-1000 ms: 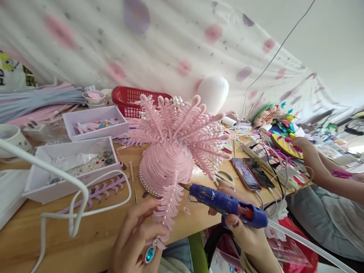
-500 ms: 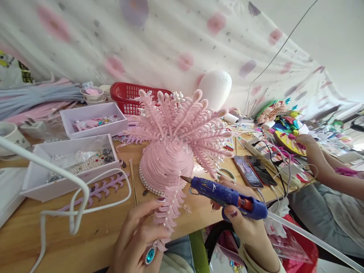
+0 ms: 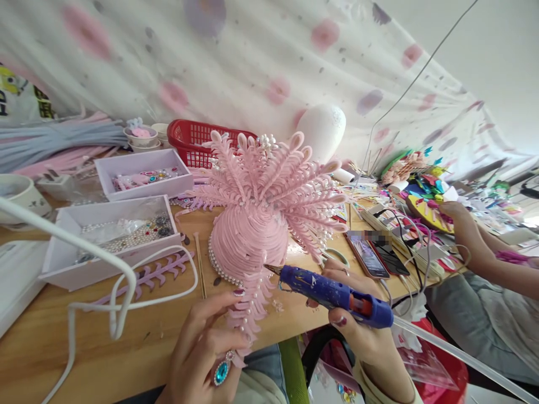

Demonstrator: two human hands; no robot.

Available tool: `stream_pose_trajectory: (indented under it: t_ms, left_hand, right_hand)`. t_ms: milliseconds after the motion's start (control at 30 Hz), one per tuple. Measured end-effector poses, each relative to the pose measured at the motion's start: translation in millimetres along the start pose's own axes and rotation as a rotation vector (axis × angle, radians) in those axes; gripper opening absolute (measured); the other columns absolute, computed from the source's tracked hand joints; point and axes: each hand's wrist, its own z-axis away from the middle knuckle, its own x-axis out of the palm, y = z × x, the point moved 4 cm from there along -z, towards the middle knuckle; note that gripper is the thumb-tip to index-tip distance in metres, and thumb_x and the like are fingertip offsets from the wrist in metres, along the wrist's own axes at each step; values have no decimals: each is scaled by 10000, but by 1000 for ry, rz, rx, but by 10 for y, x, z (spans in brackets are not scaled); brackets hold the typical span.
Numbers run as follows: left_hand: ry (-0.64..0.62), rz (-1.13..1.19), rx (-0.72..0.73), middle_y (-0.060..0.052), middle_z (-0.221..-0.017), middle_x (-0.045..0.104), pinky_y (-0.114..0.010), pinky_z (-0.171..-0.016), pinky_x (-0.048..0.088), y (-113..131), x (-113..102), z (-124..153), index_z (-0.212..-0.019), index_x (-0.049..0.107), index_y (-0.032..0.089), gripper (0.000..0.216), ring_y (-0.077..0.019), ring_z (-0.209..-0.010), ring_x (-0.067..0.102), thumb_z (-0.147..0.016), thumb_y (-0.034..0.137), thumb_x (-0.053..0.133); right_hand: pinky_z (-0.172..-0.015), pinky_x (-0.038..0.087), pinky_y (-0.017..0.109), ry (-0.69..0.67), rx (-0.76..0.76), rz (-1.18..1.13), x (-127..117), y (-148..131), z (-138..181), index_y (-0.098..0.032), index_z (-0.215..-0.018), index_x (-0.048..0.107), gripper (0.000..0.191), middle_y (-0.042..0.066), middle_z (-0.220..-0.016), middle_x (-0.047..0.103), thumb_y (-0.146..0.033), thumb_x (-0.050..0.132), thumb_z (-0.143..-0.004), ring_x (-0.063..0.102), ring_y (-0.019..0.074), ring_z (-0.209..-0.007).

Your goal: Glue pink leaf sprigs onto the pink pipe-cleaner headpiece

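My left hand (image 3: 206,348), wearing a ring with a blue stone, pinches a pink feather-shaped strip (image 3: 248,306) with pearls along its middle. The strip's upper end lies against a pink dome-shaped headpiece (image 3: 240,241), which has a pearl-trimmed rim and a fan of pink plumes (image 3: 269,179) at its back. My right hand (image 3: 353,320) is wrapped around a blue hot glue gun (image 3: 324,289) with a clear glue stick (image 3: 446,348) in its rear. Its metal nozzle points left, at the strip's upper end; whether they touch I cannot tell.
Two white boxes (image 3: 63,264) of beads and gems stand left, near a white cable (image 3: 126,306). A red basket (image 3: 181,140) and white egg-shaped form (image 3: 322,132) are behind. Phones (image 3: 368,252) and a power strip (image 3: 404,241) lie right, beside another person's arm (image 3: 480,241).
The glue gun's nozzle has shifted slightly left and down along the strip. My left hand keeps its pinch. The whole view has moved a little.
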Motion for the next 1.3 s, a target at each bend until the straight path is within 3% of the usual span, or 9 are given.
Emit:
stream_pose_trajectory:
  t_ms: [467, 833, 1033, 1300]
  left_hand:
    - [11, -7, -5, -62, -1230, 599, -287, -864, 595, -2, -11, -10, -887, 603, 229, 280, -188, -1078, 649, -748, -13, 586]
    - [14, 34, 0, -76, -1250, 547, -274, -899, 592, -22, -4, 23, -920, 584, 222, 301, -174, -1126, 604, -756, -28, 562]
    - [27, 49, -19, -75, -1251, 533, -279, -918, 588, -17, -7, 27, -929, 572, 234, 300, -171, -1137, 586, -770, -20, 550]
    - [16, 23, 16, -81, -1247, 540, -264, -909, 586, -28, -24, 15, -917, 577, 221, 295, -164, -1137, 591, -764, -31, 560]
  right_hand:
    - [-586, 497, 347, 56, 35, -6, -21, 146, 4, -234, -669, 654, 480, 10, -554, 590, -689, 626, -819, 551, 187, -545]
    - [-542, 416, 325, -54, -65, 14, 6, -100, -62, -233, -593, 627, 560, 11, -545, 557, -735, 570, -834, 518, 176, -510]
    - [-531, 414, 328, -48, -60, 39, 0, -111, -77, -226, -633, 657, 586, 28, -563, 583, -758, 530, -841, 544, 188, -534]
    - [-505, 397, 305, -32, -96, 8, 4, -97, -89, -221, -647, 627, 494, 6, -567, 591, -669, 614, -853, 545, 166, -522]
